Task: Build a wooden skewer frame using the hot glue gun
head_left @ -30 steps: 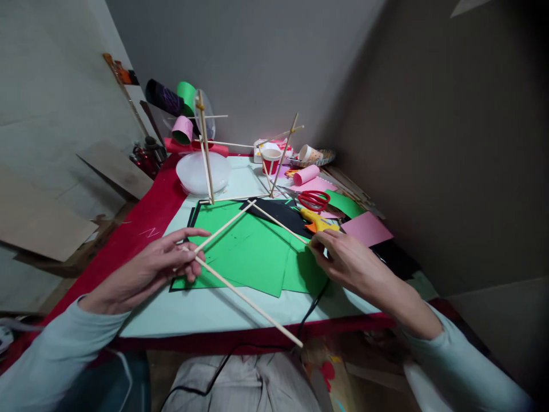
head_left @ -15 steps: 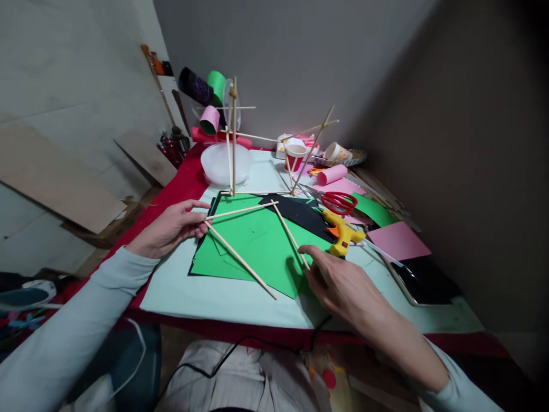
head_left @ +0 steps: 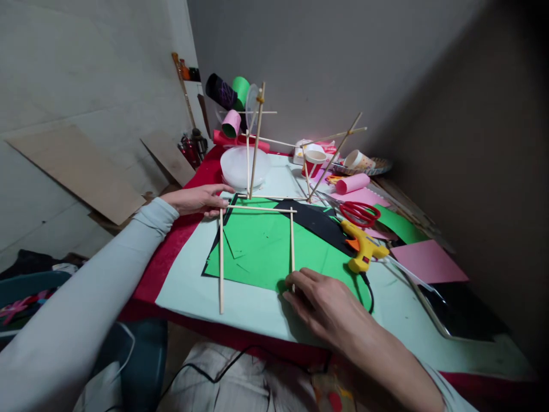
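Note:
A three-sided frame of thin wooden sticks [head_left: 259, 209] is held low over green paper [head_left: 257, 246], its open side toward me. My left hand [head_left: 199, 200] pinches the far left corner, where the crosspiece meets the left stick [head_left: 221, 263]. My right hand [head_left: 323, 300] has its fingertips closed on the near end of the right stick [head_left: 292, 243]. Behind the paper stands a taller wooden-stick structure [head_left: 256, 146], with yellowish blobs at its upper joints. A yellow glue gun [head_left: 363, 246] lies right of the paper.
Red-handled scissors [head_left: 360, 214] lie beyond the glue gun. Further back are a red and white paper cup [head_left: 314, 165], a rolled pink paper [head_left: 352, 183] and round plastic lids [head_left: 244, 167]. A dark flat device [head_left: 454, 312] lies at the right. A cable crosses my lap.
The stick frame has turned so its sides now point straight toward me. My right hand has slid to the near end of the right stick. The view has swung left.

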Demonstrator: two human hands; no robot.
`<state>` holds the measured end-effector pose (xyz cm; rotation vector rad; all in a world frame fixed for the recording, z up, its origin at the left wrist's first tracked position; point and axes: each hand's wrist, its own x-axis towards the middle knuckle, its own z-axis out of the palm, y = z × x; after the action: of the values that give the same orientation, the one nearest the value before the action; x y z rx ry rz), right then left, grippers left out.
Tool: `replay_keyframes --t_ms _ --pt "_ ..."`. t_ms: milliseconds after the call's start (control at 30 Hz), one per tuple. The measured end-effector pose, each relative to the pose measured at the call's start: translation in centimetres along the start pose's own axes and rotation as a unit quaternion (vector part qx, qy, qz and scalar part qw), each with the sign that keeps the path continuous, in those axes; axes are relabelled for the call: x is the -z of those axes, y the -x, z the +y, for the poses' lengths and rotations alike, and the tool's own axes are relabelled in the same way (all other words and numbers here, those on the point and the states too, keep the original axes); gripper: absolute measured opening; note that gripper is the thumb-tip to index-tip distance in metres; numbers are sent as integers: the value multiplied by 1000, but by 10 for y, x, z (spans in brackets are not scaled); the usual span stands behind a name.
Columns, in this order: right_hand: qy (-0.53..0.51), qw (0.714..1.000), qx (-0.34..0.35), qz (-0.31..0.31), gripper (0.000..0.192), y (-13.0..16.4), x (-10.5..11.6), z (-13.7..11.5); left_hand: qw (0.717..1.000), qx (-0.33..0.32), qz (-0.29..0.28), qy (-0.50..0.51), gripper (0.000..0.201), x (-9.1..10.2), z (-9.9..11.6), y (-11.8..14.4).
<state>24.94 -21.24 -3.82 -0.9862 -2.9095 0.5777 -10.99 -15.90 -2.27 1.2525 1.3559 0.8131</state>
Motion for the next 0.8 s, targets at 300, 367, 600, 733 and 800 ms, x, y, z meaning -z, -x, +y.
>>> replay_keyframes --t_ms 300,367,600,733,800 --pt "-24 998 45 -41 18 -8 8 4 950 -67 101 -286 53 -4 4 -1" --pt "-35 997 40 -63 19 -9 15 0 929 -78 116 -343 54 -5 3 -2" --pt "-54 993 38 -97 14 -10 31 -7 867 -79 178 -459 58 1 -2 13" --pt "-44 994 52 -88 18 -5 28 -4 851 -105 188 -479 50 -21 6 49" --pt "-35 994 63 -80 19 -2 26 -2 851 -124 198 -471 48 -39 5 69"
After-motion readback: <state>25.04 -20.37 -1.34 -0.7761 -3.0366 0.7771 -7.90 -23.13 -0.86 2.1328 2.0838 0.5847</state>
